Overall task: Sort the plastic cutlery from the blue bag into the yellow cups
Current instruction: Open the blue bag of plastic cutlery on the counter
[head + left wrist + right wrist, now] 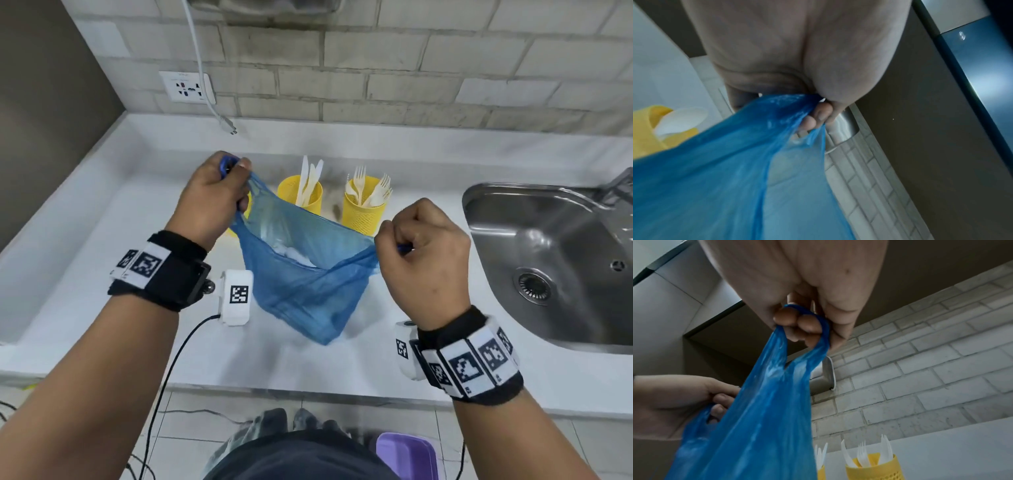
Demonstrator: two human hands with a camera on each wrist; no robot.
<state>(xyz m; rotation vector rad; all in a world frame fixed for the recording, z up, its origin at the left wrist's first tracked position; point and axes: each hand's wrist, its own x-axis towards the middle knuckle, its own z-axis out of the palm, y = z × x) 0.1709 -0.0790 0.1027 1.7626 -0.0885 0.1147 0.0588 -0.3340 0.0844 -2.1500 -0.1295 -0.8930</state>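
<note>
A person stands at a white counter (85, 308), holding a blue bag (301, 274) up by its two handles, so it hangs just above the counter.

At the left, the left hand (212, 198) is clenched around one handle loop, the thin film bunched between curled fingers (819, 113). The bag's mouth is stretched open between the hands. The film is soft, see-through and crumpled, and it sags in a loose point, which suggests it is very light. A pale shape shows inside; whether cutlery remains there is unclear. The handles look like the surest place to hold it, since the slick film would likely slip or tear if pinched elsewhere.

Behind the bag stand yellow cups: one (301, 195) holds white plastic knives, another (363, 209) holds white forks, stiff and light. A third, at far left, is mostly hidden.

At the right, the right hand (424, 250) grips the other handle, looped over its fingers (807, 324). A steel sink (548, 260) lies beyond.
</note>
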